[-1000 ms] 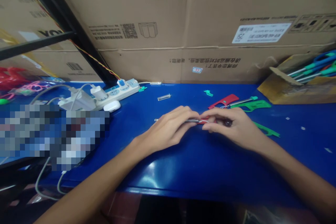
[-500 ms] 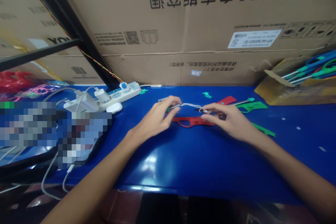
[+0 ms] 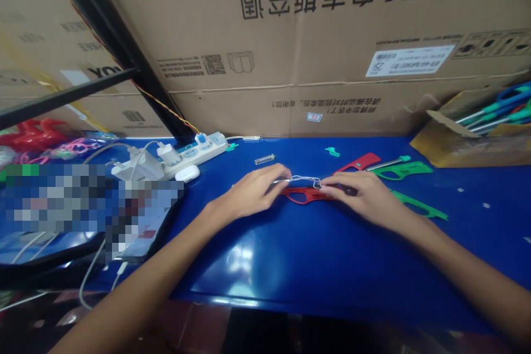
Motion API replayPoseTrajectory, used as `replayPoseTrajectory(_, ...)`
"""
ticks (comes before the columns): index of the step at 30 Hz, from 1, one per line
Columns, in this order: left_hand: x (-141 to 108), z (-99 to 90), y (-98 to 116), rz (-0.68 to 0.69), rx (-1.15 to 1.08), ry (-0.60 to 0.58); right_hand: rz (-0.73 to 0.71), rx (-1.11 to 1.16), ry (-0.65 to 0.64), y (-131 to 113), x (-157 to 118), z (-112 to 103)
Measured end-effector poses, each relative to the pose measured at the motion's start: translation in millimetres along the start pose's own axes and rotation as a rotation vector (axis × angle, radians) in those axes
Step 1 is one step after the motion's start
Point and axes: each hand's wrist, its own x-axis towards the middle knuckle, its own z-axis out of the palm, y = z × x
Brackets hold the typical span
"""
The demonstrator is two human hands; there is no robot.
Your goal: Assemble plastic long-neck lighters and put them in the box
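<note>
"How are the white wires point(image 3: 305, 177) placed?"

"They are strung between the two hands, roughly from nine to three o'clock. By the left hand point(image 3: 257, 191), a slim metallic piece point(image 3: 282, 181) is pinched at the nine o'clock end; by the right hand point(image 3: 365, 191), the wires are gripped at the three o'clock end, with a dark rounded object point(image 3: 352, 191) tucked in the palm."

"And the red plastic piece point(image 3: 314, 195)?"

"It is seen on the bench point(image 3: 265, 265), just on the six o'clock side of the wires, with its long axis laid almost parallel to them. From the left fingertips it is found toward four o'clock, from the right ones toward eight."

"Which hand is nearer?"

"The right, it is judged, as the piece's three o'clock end is overlapped by its fingers. Whether it is touched cannot be told."
</note>
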Motion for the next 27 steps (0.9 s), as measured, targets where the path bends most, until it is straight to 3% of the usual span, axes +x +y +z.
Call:
replayPoseTrajectory(7, -13, -3.7, -4, -0.024, -0.047, 0.016, 0.022, -0.008, -0.003, -3, -1, 10)
replayPoseTrajectory(27, -13, -6.8, -2, -0.132, -0.05, 0.021, -0.113, -0.095, 0.023, 3, -3, 11)
